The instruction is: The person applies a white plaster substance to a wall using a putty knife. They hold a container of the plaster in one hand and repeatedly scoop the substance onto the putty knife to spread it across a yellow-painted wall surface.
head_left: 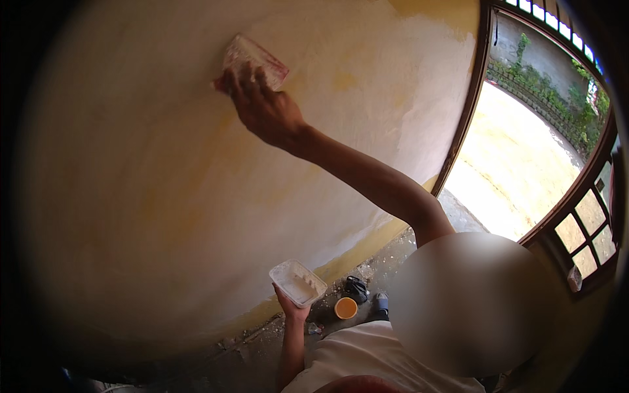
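Observation:
My right hand [265, 111] is raised against the wall [164, 196], its arm stretched out from the right. Its fingers are closed on a flat putty spreader [252, 51], whitish with smears and a reddish edge, which lies against the wall surface. Lower down, my left hand [293, 308] holds a clear rectangular plastic tub [298, 283] from below. Whitish paste coats the inside of this tub. Pale filler covers much of the wall in uneven patches, with yellow paint showing through.
On the floor below stand a round orange container [346, 308] and a black sandal [356, 288], near a foot in a blue slipper [381, 301]. Debris lies along the wall's base. To the right, a brown door frame [468, 98] opens onto a bright yard.

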The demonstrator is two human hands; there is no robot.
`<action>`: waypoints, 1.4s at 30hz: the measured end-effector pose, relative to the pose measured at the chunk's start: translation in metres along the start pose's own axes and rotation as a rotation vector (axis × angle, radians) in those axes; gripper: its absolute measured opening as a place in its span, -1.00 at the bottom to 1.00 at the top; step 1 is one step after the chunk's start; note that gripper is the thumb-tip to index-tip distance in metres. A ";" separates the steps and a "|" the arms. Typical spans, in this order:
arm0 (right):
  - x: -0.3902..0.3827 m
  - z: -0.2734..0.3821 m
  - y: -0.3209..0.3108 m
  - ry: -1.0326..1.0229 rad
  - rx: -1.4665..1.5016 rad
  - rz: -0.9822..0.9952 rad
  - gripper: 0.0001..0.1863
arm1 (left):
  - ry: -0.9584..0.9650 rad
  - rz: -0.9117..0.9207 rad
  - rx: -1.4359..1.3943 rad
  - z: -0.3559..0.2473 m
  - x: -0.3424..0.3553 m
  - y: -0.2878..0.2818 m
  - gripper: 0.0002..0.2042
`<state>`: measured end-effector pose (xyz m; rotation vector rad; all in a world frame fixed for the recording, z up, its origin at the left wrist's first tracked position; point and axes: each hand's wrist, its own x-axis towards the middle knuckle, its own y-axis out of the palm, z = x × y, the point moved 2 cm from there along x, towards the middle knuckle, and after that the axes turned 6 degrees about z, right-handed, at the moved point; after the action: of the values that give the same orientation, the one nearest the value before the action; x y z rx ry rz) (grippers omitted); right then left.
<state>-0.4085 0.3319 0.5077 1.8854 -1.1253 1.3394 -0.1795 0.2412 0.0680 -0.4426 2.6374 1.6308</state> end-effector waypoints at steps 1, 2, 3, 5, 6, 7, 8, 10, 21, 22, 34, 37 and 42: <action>-0.015 0.041 -0.006 -0.150 0.042 -0.125 -0.55 | -0.045 -0.007 -0.007 0.001 -0.001 0.004 -0.36; -0.034 0.068 -0.024 -0.201 0.279 -0.116 -0.53 | -0.038 -0.017 -0.020 0.003 -0.002 0.007 -0.36; -0.055 0.081 -0.040 -0.268 0.564 0.057 -0.53 | -0.012 -0.013 0.004 0.003 -0.003 0.012 -0.35; -0.089 0.072 -0.060 -0.271 0.939 0.185 -0.52 | 0.025 -0.020 0.032 0.001 -0.009 0.023 -0.34; -0.104 0.051 -0.064 -0.206 1.018 0.141 -0.51 | 0.054 -0.032 0.056 0.000 -0.010 0.029 -0.33; -0.121 0.021 -0.061 -0.052 1.100 0.312 -0.45 | 0.084 -0.045 0.082 -0.001 -0.010 0.032 -0.33; -0.135 -0.019 -0.047 0.211 1.037 0.253 -0.47 | 0.080 -0.040 0.087 -0.001 -0.008 0.035 -0.33; -0.152 -0.119 -0.028 0.733 0.760 0.070 -0.58 | 0.127 -0.035 0.084 0.002 -0.006 0.025 -0.31; -0.079 -0.226 0.076 0.722 0.095 0.199 -0.46 | 0.097 -0.028 0.019 0.014 -0.006 0.006 -0.31; -0.066 -0.161 0.063 0.516 0.176 0.034 -0.46 | 0.112 -0.036 0.062 0.014 -0.005 0.015 -0.31; -0.246 -0.025 -0.172 1.698 1.890 0.816 -0.70 | 0.172 -0.160 0.118 0.023 -0.054 0.155 -0.39; -0.287 -0.082 -0.229 2.076 1.799 0.872 -0.78 | 0.224 -0.327 0.169 0.045 -0.097 0.194 -0.42; -0.353 -0.195 -0.274 2.234 1.593 0.862 -0.81 | 0.181 -0.316 0.036 0.126 -0.115 0.204 -0.41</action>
<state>-0.3129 0.7337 0.2498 -0.9300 0.8025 3.2687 -0.1362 0.4634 0.2066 -0.9912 2.5404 1.5065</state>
